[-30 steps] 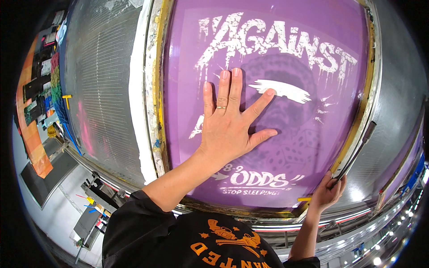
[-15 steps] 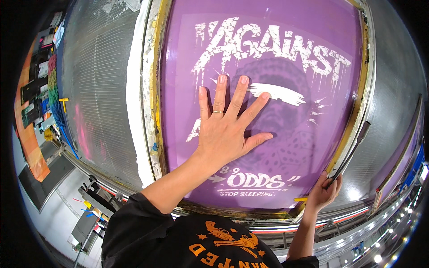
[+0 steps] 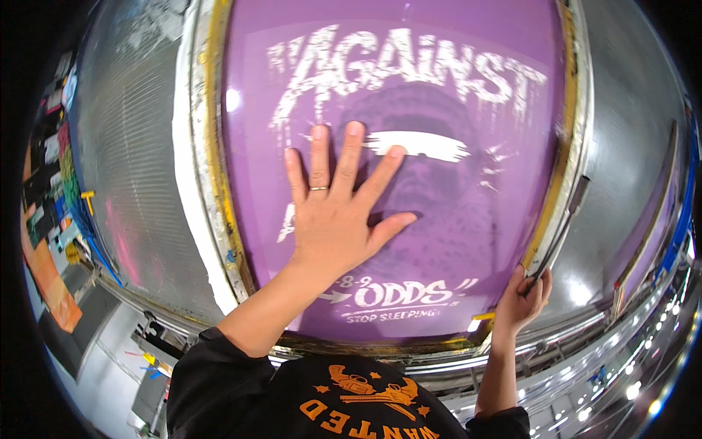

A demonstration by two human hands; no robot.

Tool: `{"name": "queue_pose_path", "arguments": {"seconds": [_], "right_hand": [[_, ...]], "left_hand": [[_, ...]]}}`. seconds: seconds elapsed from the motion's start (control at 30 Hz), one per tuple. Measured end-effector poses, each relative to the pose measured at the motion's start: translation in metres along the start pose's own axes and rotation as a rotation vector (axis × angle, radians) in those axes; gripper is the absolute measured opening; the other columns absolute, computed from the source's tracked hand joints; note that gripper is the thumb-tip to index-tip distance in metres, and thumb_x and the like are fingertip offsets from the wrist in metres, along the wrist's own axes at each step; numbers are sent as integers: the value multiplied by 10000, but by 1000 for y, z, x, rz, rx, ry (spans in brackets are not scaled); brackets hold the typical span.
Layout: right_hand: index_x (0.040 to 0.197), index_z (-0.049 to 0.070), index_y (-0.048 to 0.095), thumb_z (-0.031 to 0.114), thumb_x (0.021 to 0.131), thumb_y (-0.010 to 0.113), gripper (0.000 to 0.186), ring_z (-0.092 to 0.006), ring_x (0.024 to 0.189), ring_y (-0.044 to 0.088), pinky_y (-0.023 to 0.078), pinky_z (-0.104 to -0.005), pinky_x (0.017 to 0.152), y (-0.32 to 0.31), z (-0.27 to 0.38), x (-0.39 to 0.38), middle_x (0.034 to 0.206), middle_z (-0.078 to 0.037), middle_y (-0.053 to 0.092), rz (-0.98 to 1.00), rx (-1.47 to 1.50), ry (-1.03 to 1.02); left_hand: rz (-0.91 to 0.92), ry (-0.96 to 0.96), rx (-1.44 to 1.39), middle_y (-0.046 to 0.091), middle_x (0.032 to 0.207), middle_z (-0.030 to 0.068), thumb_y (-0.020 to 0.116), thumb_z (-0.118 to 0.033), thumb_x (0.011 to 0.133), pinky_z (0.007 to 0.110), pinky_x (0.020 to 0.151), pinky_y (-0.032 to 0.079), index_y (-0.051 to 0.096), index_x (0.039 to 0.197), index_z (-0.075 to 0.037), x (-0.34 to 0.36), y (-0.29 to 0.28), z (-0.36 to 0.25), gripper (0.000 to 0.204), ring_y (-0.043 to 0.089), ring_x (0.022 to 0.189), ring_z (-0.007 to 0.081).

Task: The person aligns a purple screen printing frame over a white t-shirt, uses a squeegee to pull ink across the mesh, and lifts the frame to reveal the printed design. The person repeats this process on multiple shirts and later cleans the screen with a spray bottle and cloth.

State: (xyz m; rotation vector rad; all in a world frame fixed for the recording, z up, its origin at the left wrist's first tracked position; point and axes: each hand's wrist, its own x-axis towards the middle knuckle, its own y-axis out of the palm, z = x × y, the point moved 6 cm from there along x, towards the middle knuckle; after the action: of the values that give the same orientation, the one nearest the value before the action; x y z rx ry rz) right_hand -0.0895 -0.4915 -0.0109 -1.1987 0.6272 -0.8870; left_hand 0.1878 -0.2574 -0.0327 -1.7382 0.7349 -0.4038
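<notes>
My left hand (image 3: 333, 223) lies flat on a purple printing screen (image 3: 504, 234), palm down and fingers spread. Its index fingertip overlaps the lower edge of a white brushstroke shape (image 3: 431, 146) in the design. At the near right corner my right hand (image 3: 521, 301) is closed around the lower part of a thin, dark, stick-like tool (image 3: 561, 234) with a wider end. That tool slants up along the screen's worn frame (image 3: 550, 225); its exact kind cannot be made out. Under the mesh, a darker printed picture shows through faintly.
Left of the screen runs a white strip (image 3: 191, 175) beside a grey ribbed surface (image 3: 139, 175). A grey panel (image 3: 621, 95) lies to the right, with another purple screen (image 3: 643, 227) beyond. A small yellow piece (image 3: 482, 317) sits at the near right corner. Metal rails pass along the near side.
The whole view has shifted, so the screen and both hands appear a little farther left. My left hand keeps its place on the screen, and my right hand still grips the tool.
</notes>
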Motion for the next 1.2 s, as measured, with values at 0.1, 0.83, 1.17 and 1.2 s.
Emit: {"name": "queue_pose_path", "arguments": {"seconds": [0.1,0.83,1.17,1.2], "right_hand": [[681,55,371,57,873,758,432,-355,1117,598,457,-422,957,0,9,3,1327,-197,635,-7,16,-57],[645,61,353,-10,792,787,464,-307,960,593,479,-388,836,-4,18,11,1275,-184,661,-39,27,-140],[636,56,398,43,774,799,424,-383,970,623,508,-450,837,-5,18,4,1251,-201,658,-93,59,-177],[636,57,403,56,775,801,422,-392,975,624,510,-457,839,-6,18,3,1241,-203,659,-96,56,-175]], "left_hand": [[38,46,-115,242,1676,192,655,-680,863,673,1201,54,538,1505,-289,8,-5,-12,761,146,1548,469],[75,334,-24,265,1670,190,491,-784,886,627,1230,78,503,1522,-309,51,21,-77,794,166,1569,365],[-50,365,-54,345,1639,168,581,-631,940,566,1233,194,528,1505,-247,35,13,-75,686,309,1521,345],[-56,364,-59,351,1635,166,594,-607,943,561,1233,202,527,1505,-238,32,12,-75,675,320,1515,344]]}}
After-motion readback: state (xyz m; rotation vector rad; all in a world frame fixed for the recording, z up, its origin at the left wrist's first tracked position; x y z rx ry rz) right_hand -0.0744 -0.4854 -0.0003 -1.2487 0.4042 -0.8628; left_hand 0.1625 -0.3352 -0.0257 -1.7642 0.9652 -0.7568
